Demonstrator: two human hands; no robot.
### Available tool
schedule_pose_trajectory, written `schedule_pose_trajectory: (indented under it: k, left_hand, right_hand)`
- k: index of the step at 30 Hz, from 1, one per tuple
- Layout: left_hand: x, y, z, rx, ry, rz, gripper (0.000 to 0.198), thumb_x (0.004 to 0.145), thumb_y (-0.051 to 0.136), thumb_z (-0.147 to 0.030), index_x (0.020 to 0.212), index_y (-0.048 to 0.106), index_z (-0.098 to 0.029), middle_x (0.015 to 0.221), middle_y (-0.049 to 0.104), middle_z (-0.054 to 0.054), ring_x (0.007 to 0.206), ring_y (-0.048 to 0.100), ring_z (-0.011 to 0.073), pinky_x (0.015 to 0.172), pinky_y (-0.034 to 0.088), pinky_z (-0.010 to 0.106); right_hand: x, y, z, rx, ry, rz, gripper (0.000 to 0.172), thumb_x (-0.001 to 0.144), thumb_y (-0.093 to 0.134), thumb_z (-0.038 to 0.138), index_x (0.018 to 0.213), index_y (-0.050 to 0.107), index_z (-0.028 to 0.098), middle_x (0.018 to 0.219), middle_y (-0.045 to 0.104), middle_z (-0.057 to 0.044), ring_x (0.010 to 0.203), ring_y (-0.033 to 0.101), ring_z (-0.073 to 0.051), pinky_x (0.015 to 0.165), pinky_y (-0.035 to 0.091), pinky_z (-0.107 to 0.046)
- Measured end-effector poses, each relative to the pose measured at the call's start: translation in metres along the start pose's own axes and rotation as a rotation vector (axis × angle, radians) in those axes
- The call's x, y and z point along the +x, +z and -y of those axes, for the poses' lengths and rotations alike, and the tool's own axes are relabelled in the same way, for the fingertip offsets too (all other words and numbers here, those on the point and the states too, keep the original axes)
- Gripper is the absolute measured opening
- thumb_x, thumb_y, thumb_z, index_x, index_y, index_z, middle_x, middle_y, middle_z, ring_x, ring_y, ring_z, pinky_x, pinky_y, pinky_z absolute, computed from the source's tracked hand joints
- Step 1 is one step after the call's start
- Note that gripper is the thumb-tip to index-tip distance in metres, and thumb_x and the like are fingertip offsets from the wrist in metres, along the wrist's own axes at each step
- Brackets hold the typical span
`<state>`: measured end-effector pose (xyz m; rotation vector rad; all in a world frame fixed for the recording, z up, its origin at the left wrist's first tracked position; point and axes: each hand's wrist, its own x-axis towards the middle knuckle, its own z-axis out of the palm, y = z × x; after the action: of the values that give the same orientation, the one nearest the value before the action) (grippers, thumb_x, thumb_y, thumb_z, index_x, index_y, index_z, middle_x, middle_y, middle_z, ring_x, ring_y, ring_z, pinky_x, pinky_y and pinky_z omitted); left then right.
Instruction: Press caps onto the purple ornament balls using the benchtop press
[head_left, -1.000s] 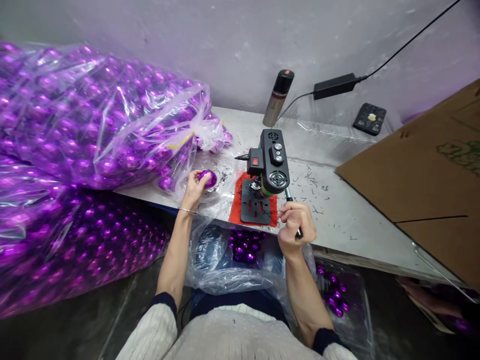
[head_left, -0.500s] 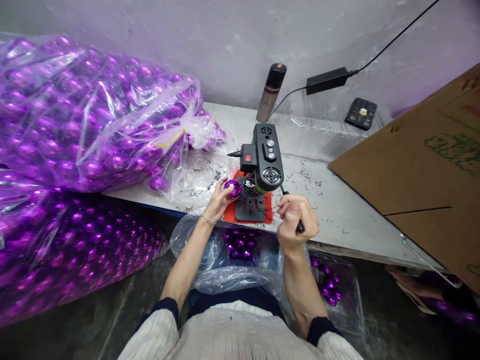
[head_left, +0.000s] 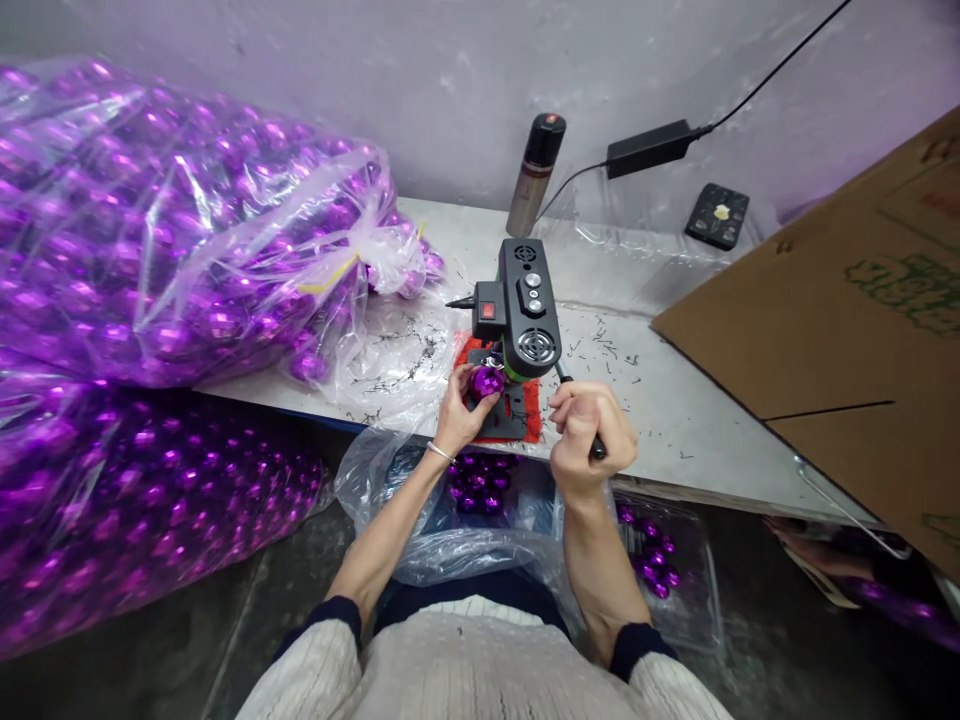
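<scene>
A shiny purple ball (head_left: 487,383) is pinched in my left hand (head_left: 460,413), its fingers closed round the ball's left and near sides. The ball is just under the front left of a small black bench machine (head_left: 534,300) with a red switch; whether it touches the machine I cannot tell. My right hand (head_left: 593,440) is closed in a fist around the machine's black lever handle (head_left: 598,450). The machine's black slotted base plate (head_left: 504,425) rests on a red mat (head_left: 532,412), partly hidden by my left hand.
Big clear bags of purple balls (head_left: 187,240) fill the left. Behind the machine stand a spray can (head_left: 536,175), a power adapter (head_left: 649,148) and a black box (head_left: 717,216). A cardboard box (head_left: 847,330) leans in from the right. Loose balls (head_left: 480,485) lie below the table edge.
My left hand has moved right with the purple ball, from beside the machine to its front underside. My right hand keeps its grip on the lever. The view has shifted slightly.
</scene>
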<state>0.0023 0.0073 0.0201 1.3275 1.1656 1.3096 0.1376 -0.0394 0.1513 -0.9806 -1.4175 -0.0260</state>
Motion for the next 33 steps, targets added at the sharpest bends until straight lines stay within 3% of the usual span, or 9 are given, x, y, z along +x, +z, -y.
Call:
schedule_pose_trajectory:
  k: [6, 18, 25, 30, 33]
  left_hand:
    - [0.0, 0.0, 0.014, 0.21, 0.094, 0.077, 0.063, 0.085, 0.076, -0.047, 0.138, 0.053, -0.022, 0.136, 0.064, 0.014, 0.13, 0.061, 0.03, 0.113, 0.047, 0.048]
    - [-0.003, -0.005, 0.007, 0.376, 0.296, 0.109, 0.057, 0.083, 0.078, -0.045, 0.131, 0.056, -0.021, 0.129, 0.065, 0.014, 0.126, 0.061, 0.0312, 0.109, 0.048, 0.051]
    - [0.0, -0.001, 0.009, 0.343, 0.243, 0.119, 0.071, 0.075, 0.085, -0.051, 0.133, 0.056, -0.021, 0.131, 0.066, 0.014, 0.126, 0.063, 0.0323, 0.112, 0.046, 0.052]
    - [-0.001, 0.002, 0.008, 0.334, 0.193, 0.104, 0.052, 0.08, 0.081, -0.047, 0.123, 0.064, -0.022, 0.12, 0.073, 0.009, 0.117, 0.068, 0.0295, 0.12, 0.038, 0.055]
    - [-0.001, 0.003, 0.009, 0.325, 0.178, 0.111, 0.055, 0.077, 0.083, -0.048, 0.122, 0.066, -0.022, 0.12, 0.074, 0.009, 0.119, 0.068, 0.0303, 0.123, 0.034, 0.057]
  right_hand:
    - [-0.005, -0.002, -0.002, -0.027, 0.005, 0.033, 0.03, 0.097, 0.046, 0.013, 0.069, 0.049, 0.022, 0.064, 0.056, 0.002, 0.066, 0.061, -0.014, 0.059, 0.044, -0.029]
    - [-0.01, -0.006, -0.006, -0.009, -0.059, 0.069, 0.024, 0.095, 0.05, 0.01, 0.074, 0.054, 0.022, 0.066, 0.06, 0.001, 0.069, 0.064, -0.015, 0.061, 0.047, -0.029]
    - [-0.012, -0.006, -0.008, -0.032, -0.072, 0.069, 0.024, 0.095, 0.049, 0.012, 0.074, 0.053, 0.022, 0.063, 0.058, 0.002, 0.067, 0.064, -0.015, 0.059, 0.047, -0.029]
    - [-0.019, -0.007, -0.01, -0.052, -0.046, 0.084, 0.024, 0.096, 0.047, 0.014, 0.075, 0.054, 0.023, 0.066, 0.061, 0.001, 0.067, 0.065, -0.016, 0.06, 0.048, -0.03]
    - [-0.025, -0.007, -0.012, -0.046, -0.039, 0.08, 0.023, 0.096, 0.047, 0.014, 0.076, 0.055, 0.023, 0.069, 0.063, 0.0, 0.067, 0.064, -0.015, 0.06, 0.049, -0.03]
